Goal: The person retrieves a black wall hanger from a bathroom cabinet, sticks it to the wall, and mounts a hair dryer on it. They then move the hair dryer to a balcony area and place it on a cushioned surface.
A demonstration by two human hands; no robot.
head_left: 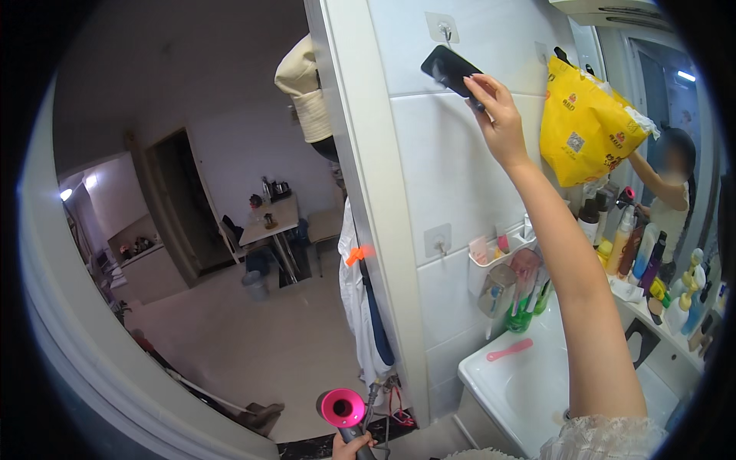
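Right arm: bare and nearest the camera, rising from a white ruffled sleeve across the washbasin.
Phone-like black slab: high above the washbasin's left side, tilted before the white tiles; whether it touches the hook behind it, I cannot tell.
Right hand: pinches the slab's lower right end between thumb and fingers, well above the washbasin.
Hair dryer: left of the washbasin, its round pink end turned up toward the camera, its handle grey.
Left hand: curled around that handle, left of the washbasin, partly cut off by the lower edge of the view.
Adhesive hook: clear, on the tiles above the washbasin's left side, near the slab.
Yellow plastic bag: bulging, hung above the washbasin's far end.
White wall caddy: on the tiles just above the washbasin's far left corner.
Pink comb: lying on the washbasin's rim, toward that corner.
Bottles: crowded on the ledge beyond the washbasin.
Door frame: left of the washbasin, with a dining table farther off beyond it.
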